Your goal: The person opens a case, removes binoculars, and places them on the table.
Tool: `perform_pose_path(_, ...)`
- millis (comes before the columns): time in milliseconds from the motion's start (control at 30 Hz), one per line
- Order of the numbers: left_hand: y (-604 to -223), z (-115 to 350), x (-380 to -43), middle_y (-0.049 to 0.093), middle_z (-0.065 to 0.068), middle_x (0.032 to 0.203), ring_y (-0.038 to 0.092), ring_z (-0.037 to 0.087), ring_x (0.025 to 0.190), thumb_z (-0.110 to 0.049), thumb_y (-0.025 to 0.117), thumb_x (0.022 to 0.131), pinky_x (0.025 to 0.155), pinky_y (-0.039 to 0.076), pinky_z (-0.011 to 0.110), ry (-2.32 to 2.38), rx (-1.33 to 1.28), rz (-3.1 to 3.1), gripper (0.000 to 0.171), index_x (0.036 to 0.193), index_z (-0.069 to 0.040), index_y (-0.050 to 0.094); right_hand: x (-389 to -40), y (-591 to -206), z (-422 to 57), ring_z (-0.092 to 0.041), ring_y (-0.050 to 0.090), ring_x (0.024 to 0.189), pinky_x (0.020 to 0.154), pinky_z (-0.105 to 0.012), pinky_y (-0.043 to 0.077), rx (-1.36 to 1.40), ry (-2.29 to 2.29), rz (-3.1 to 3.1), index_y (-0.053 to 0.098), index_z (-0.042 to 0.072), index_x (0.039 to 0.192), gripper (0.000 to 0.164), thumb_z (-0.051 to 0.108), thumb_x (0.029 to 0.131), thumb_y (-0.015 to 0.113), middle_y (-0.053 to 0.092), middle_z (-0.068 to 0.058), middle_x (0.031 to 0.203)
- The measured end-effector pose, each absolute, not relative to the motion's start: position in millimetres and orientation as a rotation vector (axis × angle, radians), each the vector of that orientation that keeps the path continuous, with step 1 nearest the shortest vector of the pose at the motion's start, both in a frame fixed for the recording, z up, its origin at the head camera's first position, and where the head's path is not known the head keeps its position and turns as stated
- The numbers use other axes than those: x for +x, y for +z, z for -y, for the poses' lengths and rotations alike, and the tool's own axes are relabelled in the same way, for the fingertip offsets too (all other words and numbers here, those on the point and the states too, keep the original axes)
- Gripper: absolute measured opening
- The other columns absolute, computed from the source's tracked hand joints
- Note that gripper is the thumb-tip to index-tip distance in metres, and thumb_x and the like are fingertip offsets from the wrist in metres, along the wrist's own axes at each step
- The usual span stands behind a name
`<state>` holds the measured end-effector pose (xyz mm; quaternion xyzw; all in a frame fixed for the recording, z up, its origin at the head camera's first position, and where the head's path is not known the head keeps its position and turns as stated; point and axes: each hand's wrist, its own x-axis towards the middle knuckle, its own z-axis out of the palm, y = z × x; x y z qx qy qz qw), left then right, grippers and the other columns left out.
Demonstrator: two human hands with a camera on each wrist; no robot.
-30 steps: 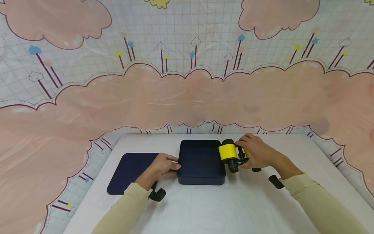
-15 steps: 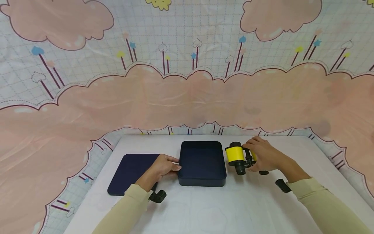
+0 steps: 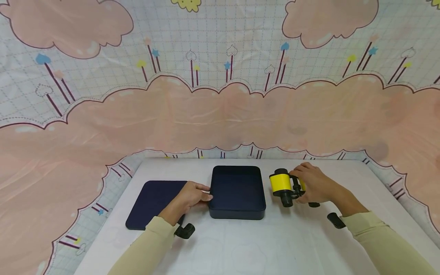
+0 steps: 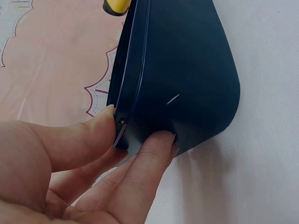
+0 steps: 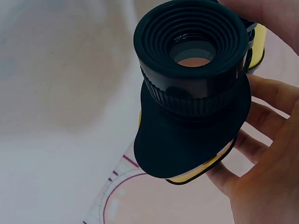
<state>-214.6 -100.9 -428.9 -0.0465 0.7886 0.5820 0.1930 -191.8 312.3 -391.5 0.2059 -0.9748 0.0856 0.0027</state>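
Note:
My right hand (image 3: 316,185) grips a pair of yellow and black binoculars (image 3: 280,183) on the right side of the table. In the right wrist view a ridged black eyepiece (image 5: 191,56) faces the camera, with fingers along the far barrel side. An uncovered dark navy box (image 3: 237,214) stands in the middle, with nothing inside it. At its left side my left hand (image 3: 189,195) pinches the wall. The left wrist view shows the thumb at the rim and a fingertip against the outer side (image 4: 201,60), near a small pale scratch.
A flat navy lid (image 3: 154,202) lies left of the box, partly behind the left forearm. The white table (image 3: 237,248) ends at a cloud-patterned cloth backdrop (image 3: 220,118). Black wrist mounts (image 3: 185,231) hang under both wrists.
My right hand has carried the binoculars to the right, from over the box's right edge to a gap away from it. The left hand and the box stay where they were.

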Motion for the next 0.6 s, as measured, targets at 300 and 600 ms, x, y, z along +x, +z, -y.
perform_pose_path(300,-431.6,103.1,-213.5,0.073,0.025,0.118,0.069,0.015,0.085,0.007,0.074,0.089,0.087,0.064,0.044,1.635,-0.127,-2.206,0.040,0.129,0.009,0.068,-192.6,-401.9,-316.5,-0.043,0.047,0.134,0.112,-0.070,0.039,0.623,0.312,3.063,0.063,0.002,0.138,0.086,0.036,0.066,0.097,0.064,-0.019,0.139)
perform_pose_path(600,-432.2,104.8,-213.1,0.072,0.026,0.121,0.070,0.016,0.088,0.007,0.074,0.090,0.087,0.064,0.043,1.644,-0.116,-2.190,0.041,0.130,0.009,0.067,-194.8,-411.9,-316.2,-0.044,0.047,0.134,0.112,-0.070,0.039,0.618,0.330,3.072,0.063,0.002,0.138,0.087,0.036,0.066,0.097,0.063,-0.019,0.139)
